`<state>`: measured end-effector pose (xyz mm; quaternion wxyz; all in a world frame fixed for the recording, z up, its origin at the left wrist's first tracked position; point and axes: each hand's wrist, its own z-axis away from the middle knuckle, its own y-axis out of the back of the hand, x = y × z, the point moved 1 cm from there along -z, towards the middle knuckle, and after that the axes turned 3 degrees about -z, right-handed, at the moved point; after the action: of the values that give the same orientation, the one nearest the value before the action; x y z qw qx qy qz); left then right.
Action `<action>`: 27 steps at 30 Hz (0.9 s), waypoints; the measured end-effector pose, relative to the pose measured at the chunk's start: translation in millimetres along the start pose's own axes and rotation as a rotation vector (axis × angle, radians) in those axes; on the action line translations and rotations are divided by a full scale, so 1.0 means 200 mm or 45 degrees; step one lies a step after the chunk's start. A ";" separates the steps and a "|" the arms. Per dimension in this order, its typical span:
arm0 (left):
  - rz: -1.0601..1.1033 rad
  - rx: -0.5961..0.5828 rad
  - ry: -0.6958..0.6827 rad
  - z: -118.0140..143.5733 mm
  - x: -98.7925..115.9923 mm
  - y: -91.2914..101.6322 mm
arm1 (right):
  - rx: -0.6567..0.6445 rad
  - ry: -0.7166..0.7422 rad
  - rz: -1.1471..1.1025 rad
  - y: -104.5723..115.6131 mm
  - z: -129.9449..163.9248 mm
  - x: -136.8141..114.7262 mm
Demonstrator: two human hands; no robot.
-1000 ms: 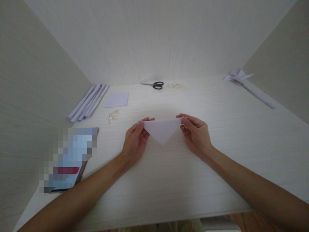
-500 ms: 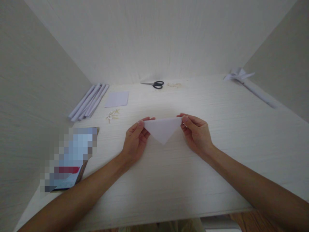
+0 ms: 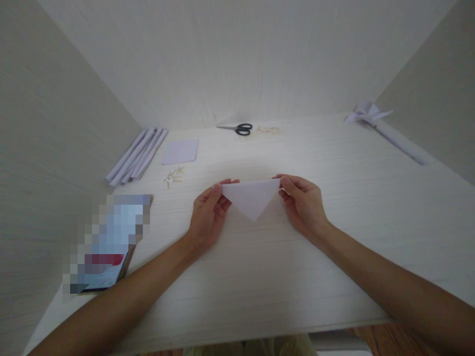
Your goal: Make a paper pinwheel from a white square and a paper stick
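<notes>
A white sheet of paper folded into a triangle [image 3: 254, 197] is held up over the table, its long edge at the top and its point hanging toward me. My left hand [image 3: 211, 212] pinches the left corner between thumb and fingers. At the opposite corner, my right hand [image 3: 303, 201] grips the paper the same way. The backs of some fingers are hidden behind the paper.
On the white table [image 3: 237, 296] lie scissors [image 3: 237, 129], a square stack of paper [image 3: 180, 151], rolled paper tubes [image 3: 137, 156] and small pale strips [image 3: 173, 177]. A tablet-like device with a blurred screen [image 3: 115, 237] rests at left. A paper flower on a stem [image 3: 393, 138] lies back right.
Both hands keep their hold on the paper triangle. Its hanging point has shifted very slightly to the right; little else differs.
</notes>
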<state>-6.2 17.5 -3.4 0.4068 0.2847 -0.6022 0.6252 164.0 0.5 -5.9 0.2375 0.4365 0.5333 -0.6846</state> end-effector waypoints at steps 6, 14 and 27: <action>-0.069 0.036 -0.061 0.00 0.00 0.00 | 0.013 0.019 0.091 0.00 0.00 0.00; -0.082 0.069 -0.110 0.00 0.00 -0.01 | -0.080 -0.078 0.073 -0.03 0.04 0.01; -0.072 0.072 -0.077 0.01 0.00 -0.01 | -0.026 0.039 0.103 -0.02 0.03 0.02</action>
<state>-5.2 16.1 -2.5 0.3979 0.3317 -0.5879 0.6213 156.7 -2.6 -6.5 0.2612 0.4655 0.5258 -0.6622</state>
